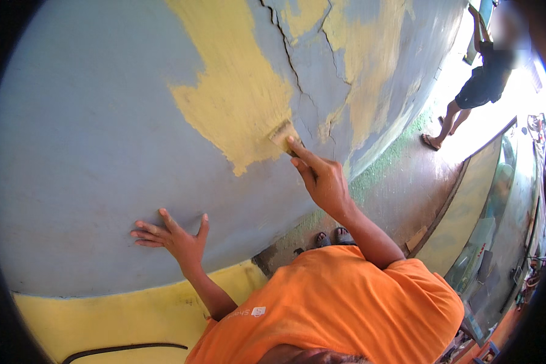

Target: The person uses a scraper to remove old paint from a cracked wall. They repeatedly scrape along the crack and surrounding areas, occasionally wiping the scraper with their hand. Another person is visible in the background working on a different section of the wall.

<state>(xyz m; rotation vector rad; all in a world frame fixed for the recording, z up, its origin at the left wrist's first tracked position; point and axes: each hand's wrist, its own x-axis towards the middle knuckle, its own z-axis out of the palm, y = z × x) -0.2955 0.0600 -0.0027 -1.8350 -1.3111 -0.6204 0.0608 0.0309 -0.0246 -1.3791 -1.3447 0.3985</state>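
My right hand (326, 182) grips a flat putty knife (283, 134), its blade pressed to the wall at the lower right edge of a yellow patch (236, 91). The index finger stretches along the tool. My left hand (175, 238) rests on the grey-blue wall (97, 139) lower down to the left, its fingers spread and holding nothing. More yellow streaks (370, 67) cover the wall to the right. Between the two yellow areas a dark, jagged crack (283, 45) runs down, with thinner cracks beside it.
A yellow surface (109, 318) with a dark curved strip (124, 348) lies at lower left. Another person (488, 76) stands at upper right. Panes and panels (488, 224) lean along the right side. The concrete floor (406, 176) runs between them and the wall.
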